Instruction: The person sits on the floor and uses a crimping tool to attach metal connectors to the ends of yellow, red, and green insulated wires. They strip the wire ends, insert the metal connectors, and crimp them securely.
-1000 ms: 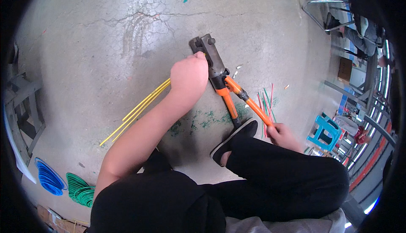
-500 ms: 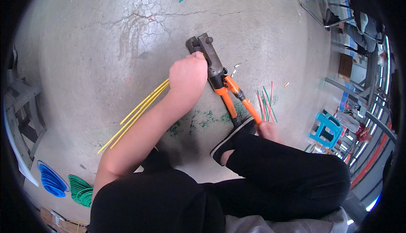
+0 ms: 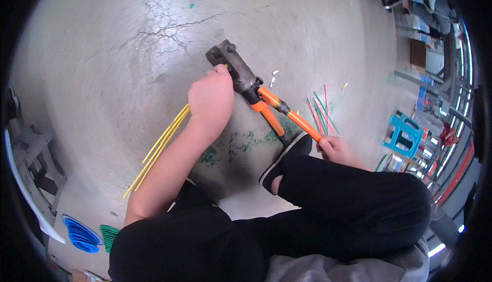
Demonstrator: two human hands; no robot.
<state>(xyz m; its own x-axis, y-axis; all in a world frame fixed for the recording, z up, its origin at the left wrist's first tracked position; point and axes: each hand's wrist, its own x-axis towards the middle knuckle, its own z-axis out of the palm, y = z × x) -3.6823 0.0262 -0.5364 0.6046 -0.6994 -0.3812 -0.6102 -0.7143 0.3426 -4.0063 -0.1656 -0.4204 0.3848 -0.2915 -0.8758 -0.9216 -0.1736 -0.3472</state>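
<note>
My left hand (image 3: 211,97) is closed around several thin yellow wires (image 3: 166,143), whose long ends trail back beside my left forearm. A yellow tip shows at the jaw of a hydraulic crimping tool (image 3: 241,74), a dark metal head with two orange handles, lying on the floor. The fingertips of this hand are against the tool head and partly hidden. My right hand (image 3: 335,150) grips the end of the outer orange handle (image 3: 302,123). The other handle's lower end lies against my black shoe (image 3: 289,156).
Cut red and green wires (image 3: 322,110) lie right of the handles, with small pale scraps (image 3: 273,79) nearby. Blue coiled wire (image 3: 82,235) and green coiled wire (image 3: 108,236) are at lower left. A teal stool (image 3: 404,134) and metal frames stand at right; a grey bench frame (image 3: 38,154) is at left.
The outer handle, with my right hand on it, has swung a little farther out from the other handle. My left hand keeps the wires at the tool head. The whole view has shifted slightly.
</note>
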